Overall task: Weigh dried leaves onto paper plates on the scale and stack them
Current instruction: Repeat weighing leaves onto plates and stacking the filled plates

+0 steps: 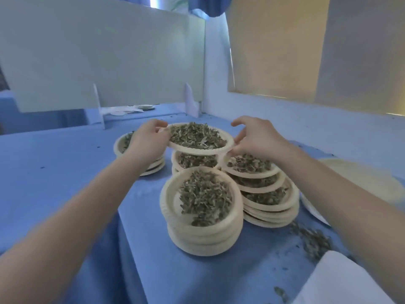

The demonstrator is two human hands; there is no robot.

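You have a filled paper plate (200,137) in the air between both hands, above the far middle stack (192,161) on the blue bench (65,163). Your left hand (146,139) pinches the left rim, thumb on top; your right hand (256,137) holds the right rim from below, fingers curled, forefinger lifted clear. Judge this plate as light but floppy: thin pressed paper that will likely bow if you grip one side only, so keep hold at opposite rims and keep it level. The dried leaves (195,134) lie loose and heaped, and would probably slide or spill with any tilt. Scatter already lies on the bench near the right (315,240). The nearest stack (203,211) and the right stack (263,191) sit just beside your target and lean a little, so lower straight down, and avoid brushing their rims
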